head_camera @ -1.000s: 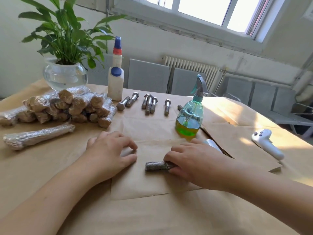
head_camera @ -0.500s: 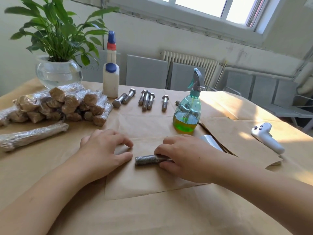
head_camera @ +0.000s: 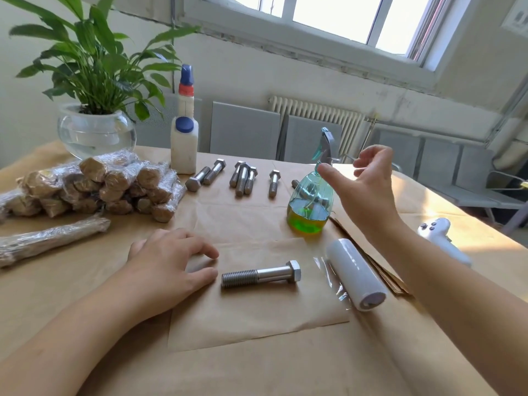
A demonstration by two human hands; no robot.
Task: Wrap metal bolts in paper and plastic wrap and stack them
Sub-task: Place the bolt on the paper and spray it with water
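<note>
On the sheet of brown paper [head_camera: 257, 315] lies a single bolt [head_camera: 260, 274], its long axis running left to right across the person's front, threaded end toward the left hand [head_camera: 171, 264] and hex head toward the roll of plastic wrap [head_camera: 357, 274], which lies just right of the bolt at the sheet's right edge. The left hand rests on the paper with fingers loosely spread and holding nothing, its fingertips just beside the threaded end but apart from it; it is plainly the nearer hand. The right hand [head_camera: 368, 187] is lifted off the surface, beyond the bolt and to its right, fingers relaxed and empty, hovering close to the green spray bottle [head_camera: 310, 207]; whether it touches the bottle I cannot tell. Judging by this, the bolt waits to be rolled up in the sheet, a move that would run across its axis. Beyond the bolt, a row of bare bolts [head_camera: 244, 178] lies by a white glue bottle [head_camera: 184, 141]; to the bolt's far left sits the stack of wrapped bolts [head_camera: 103, 184], with one longer wrapped bundle [head_camera: 51, 241] nearer. The surface [head_camera: 257, 372] is covered in brown paper; a potted plant [head_camera: 94, 81], a white controller [head_camera: 441, 238], a radiator [head_camera: 317, 115] and a window [head_camera: 328, 15] lie further off.
</note>
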